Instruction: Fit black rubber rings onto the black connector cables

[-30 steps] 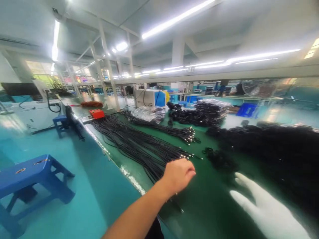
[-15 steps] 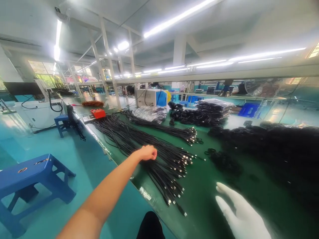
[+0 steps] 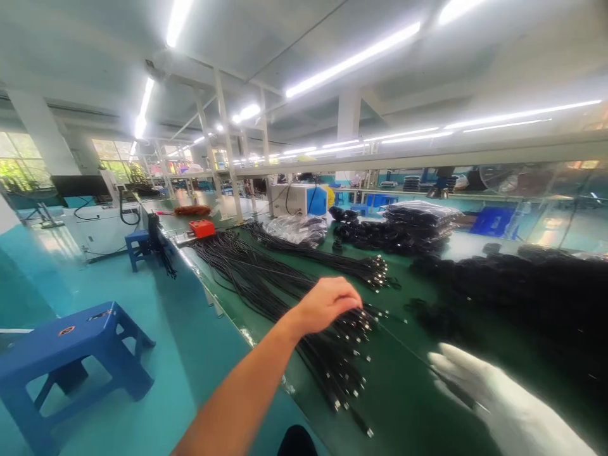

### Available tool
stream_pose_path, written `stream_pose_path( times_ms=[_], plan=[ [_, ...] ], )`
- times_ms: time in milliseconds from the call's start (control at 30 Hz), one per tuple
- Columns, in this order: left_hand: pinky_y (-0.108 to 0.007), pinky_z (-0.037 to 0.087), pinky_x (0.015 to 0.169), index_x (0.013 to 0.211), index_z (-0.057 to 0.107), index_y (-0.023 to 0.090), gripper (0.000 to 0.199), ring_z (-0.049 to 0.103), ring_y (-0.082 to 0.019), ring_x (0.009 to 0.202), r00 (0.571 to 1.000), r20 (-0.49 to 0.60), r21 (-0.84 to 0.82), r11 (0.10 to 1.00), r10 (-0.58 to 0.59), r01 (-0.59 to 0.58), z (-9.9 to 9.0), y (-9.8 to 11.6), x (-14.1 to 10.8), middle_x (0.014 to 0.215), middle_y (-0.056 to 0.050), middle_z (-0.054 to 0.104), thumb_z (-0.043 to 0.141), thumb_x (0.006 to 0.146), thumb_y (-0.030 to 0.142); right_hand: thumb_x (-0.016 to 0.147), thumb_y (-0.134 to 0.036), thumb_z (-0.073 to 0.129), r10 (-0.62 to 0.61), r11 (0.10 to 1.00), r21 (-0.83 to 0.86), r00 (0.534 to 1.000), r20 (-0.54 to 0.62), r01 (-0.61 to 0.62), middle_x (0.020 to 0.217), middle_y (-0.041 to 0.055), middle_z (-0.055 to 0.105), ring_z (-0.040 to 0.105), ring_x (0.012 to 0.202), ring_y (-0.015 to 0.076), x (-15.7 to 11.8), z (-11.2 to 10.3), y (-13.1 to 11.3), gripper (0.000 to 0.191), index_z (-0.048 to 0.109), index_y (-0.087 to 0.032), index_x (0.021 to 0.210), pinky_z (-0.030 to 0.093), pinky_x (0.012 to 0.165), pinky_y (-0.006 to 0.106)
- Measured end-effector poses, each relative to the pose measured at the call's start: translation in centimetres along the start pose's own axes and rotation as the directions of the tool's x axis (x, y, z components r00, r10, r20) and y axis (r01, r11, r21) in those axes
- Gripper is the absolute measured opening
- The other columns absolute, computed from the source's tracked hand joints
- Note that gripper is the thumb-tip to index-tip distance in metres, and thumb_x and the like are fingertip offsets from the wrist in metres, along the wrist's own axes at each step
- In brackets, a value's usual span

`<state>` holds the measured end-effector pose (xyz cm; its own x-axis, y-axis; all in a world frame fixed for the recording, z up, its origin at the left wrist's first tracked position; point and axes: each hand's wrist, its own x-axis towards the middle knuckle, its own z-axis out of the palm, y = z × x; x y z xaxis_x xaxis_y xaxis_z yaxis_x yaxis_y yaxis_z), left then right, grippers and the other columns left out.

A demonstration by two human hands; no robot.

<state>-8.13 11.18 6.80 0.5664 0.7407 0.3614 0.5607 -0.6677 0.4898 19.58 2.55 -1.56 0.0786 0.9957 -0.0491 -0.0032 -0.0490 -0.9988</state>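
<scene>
Cable [image 3: 403,345] stretched above the green worktop [image 3: 394,405], between your two hands. Right hand [image 3: 489,392], white-gloved: grip closed on it. Left hand [image 3: 330,304], bare: fingers bunched at the far end of the span; can't tell if they pinch it. Likely light, bendy, a bit slick; best held just behind the plug. Beside it, black cables [image 3: 251,272] fanned out: thin, smooth, rubbery-looking, with small, shiny, boxy tips [image 3: 337,404].

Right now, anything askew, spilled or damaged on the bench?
Mildly askew: one cable end pokes out past the other tips of its bundle, breaking the cluster. No spill or damage visible; dark pile at right too dim to judge.
</scene>
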Motion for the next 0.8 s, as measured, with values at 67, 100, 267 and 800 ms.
stream_pose_path(
  times_ms=[67,100,267,800],
  plan=[
    [-0.026,0.034,0.092,0.089,0.065,0.021,0.022,0.057,-0.014,0.091,0.996,-0.041,0.048,0.996,0.083,-0.081,1.6,3.1,0.8,0.094,0.000,0.064,0.045,0.093,0.028,0.082,-0.054,0.043,0.072,0.950,0.246,0.904,0.421,-0.190,0.116,0.0180,0.063,0.065,0.095,0.0334,-1.1,0.2,-2.0,0.052,0.058,-0.017,0.116,0.054,0.077,0.050],
    [-0.028,0.032,0.093,0.089,0.066,0.022,0.021,0.056,-0.014,0.091,0.992,-0.062,0.096,0.990,0.112,-0.106,2.4,4.4,1.1,0.094,0.000,0.064,0.045,0.093,0.027,0.084,-0.046,0.046,0.100,0.929,0.235,0.804,0.586,-0.287,0.107,0.0180,0.066,0.069,0.079,0.0291,-1.7,0.5,-2.8,0.044,0.059,-0.016,0.113,0.057,0.064,0.043],
    [-0.031,0.031,0.084,0.083,0.067,0.022,0.018,0.055,-0.017,0.082,0.968,0.188,0.161,0.967,0.164,-0.196,6.1,7.3,1.8,0.080,0.000,0.063,0.052,0.089,0.029,0.084,-0.036,0.052,0.119,0.760,0.296,0.572,0.812,-0.579,0.076,0.0150,0.070,0.069,0.059,0.0231,-2.0,2.2,-2.1,0.033,0.060,-0.005,0.093,0.053,0.043,0.027],
    [-0.025,0.041,0.077,0.093,0.065,0.022,0.029,0.058,-0.014,0.084,0.939,0.273,-0.034,0.977,0.211,-0.210,11.1,5.1,4.6,0.090,0.000,0.065,0.038,0.095,0.030,0.090,-0.036,0.038,-0.205,0.623,0.537,0.544,0.813,-0.568,0.088,0.0175,0.069,0.070,0.072,0.0307,-0.5,-0.9,1.3,0.036,0.055,-0.007,0.103,0.055,0.052,0.045]
  ],
)
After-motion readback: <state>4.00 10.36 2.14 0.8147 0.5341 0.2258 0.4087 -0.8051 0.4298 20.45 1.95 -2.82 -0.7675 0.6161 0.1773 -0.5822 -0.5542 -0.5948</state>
